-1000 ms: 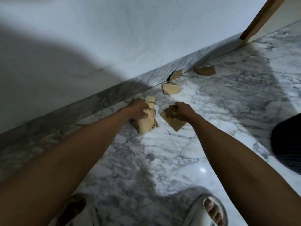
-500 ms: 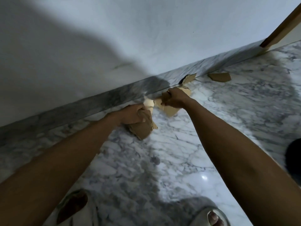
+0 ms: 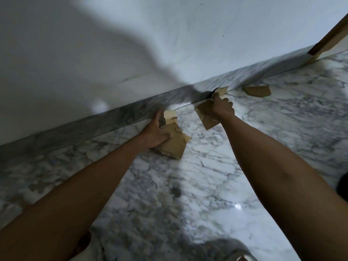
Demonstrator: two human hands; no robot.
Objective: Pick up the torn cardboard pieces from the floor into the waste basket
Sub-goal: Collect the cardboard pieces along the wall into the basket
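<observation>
Both hands are gathering torn cardboard beside the wall.

The left hand (image 3: 157, 131) is gripping a stack of cardboard pieces (image 3: 174, 143), fingers curled tight around it just above the marble floor (image 3: 216, 178). The right hand (image 3: 220, 108) is clutching more cardboard (image 3: 207, 119), its fingers pinching a scrap (image 3: 221, 91) leaning against the baseboard (image 3: 116, 119). Another piece (image 3: 258, 91) is lying on the floor further right, near the baseboard.

No text, label, brand, number or sign can be read anywhere in view; the torn cardboard pieces (image 3: 174, 144), the marble floor (image 3: 216, 176) and the wall (image 3: 169, 44) all show plain, unmarked surfaces.
</observation>
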